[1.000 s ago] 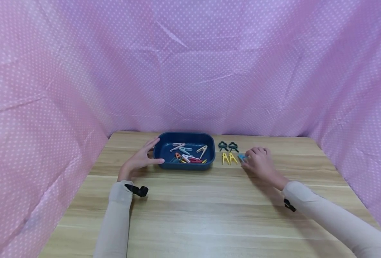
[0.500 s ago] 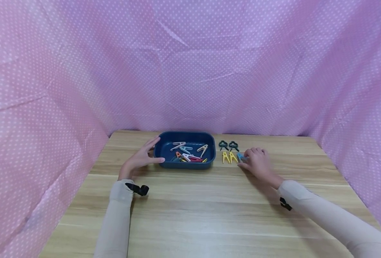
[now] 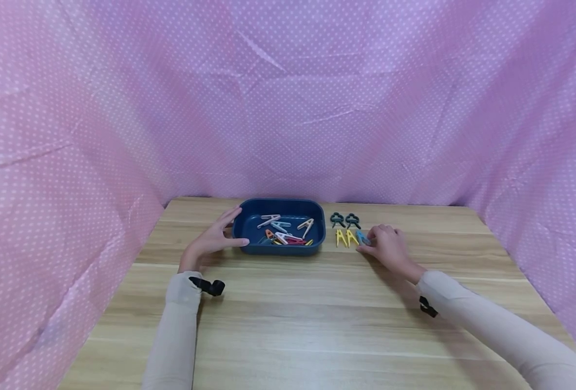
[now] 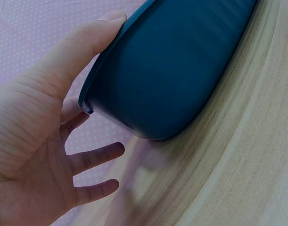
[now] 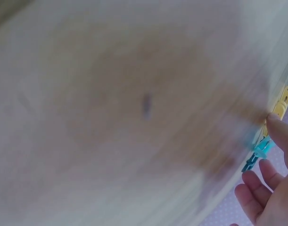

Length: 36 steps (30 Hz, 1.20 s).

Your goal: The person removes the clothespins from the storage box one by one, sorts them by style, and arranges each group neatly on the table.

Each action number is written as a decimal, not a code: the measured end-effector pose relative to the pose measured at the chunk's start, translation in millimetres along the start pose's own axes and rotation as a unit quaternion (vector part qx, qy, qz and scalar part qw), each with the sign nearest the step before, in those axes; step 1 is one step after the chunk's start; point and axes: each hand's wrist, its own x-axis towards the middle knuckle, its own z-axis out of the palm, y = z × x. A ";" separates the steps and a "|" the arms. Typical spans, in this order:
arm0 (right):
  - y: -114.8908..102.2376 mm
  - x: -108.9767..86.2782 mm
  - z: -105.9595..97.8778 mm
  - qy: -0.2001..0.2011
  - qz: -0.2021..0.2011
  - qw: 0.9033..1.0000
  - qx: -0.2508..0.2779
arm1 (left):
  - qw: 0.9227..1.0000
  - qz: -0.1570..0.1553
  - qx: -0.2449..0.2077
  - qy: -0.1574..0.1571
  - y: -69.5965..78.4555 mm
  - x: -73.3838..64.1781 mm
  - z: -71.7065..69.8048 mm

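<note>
My left hand point(image 3: 214, 238) spans the left end of a dark blue bin point(image 3: 254, 249), its fingers spread and mostly straight. In the left wrist view the thumb touches the bin's rim, while the lower fingers stand apart from the wall. On the table right of the bin, my right hand point(image 3: 390, 250) pinches a blue clothespin point(image 3: 362, 238) between thumb and fingers, partly hiding it. Close to its left stand two yellow clothespins point(image 3: 346, 238) side by side. Two dark green clips point(image 3: 345, 220) lie behind them. In the right wrist view the blue clothespin point(image 5: 262, 147) appears beside the fingers.
Several mixed clothespins lie in the bin, among them a white one point(image 3: 288, 238) and a cream one point(image 3: 307, 226). The wooden table point(image 3: 288, 314) ends at a pink dotted curtain point(image 3: 288, 119) at the back and sides.
My right hand has shifted slightly left, bringing the blue clothespin next to the yellow ones. My left hand stays at the bin.
</note>
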 end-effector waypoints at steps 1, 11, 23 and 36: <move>-0.5 0.0 -0.2 -0.002 0.000 1.000 0.000 | 1.000 0.000 -0.001 0.000 0.1 -0.4 -0.1; -1.7 -1.3 -3.4 -0.007 0.000 1.000 0.007 | 1.000 0.001 -0.001 -0.002 2.5 -0.5 1.3; -2.7 0.3 -3.9 -0.010 -0.012 1.000 0.011 | 1.000 0.004 0.000 -0.001 0.3 -0.2 0.2; -5.5 -0.1 -5.5 -0.018 -0.039 0.999 0.017 | 1.000 0.001 0.003 0.002 -0.1 -0.4 1.6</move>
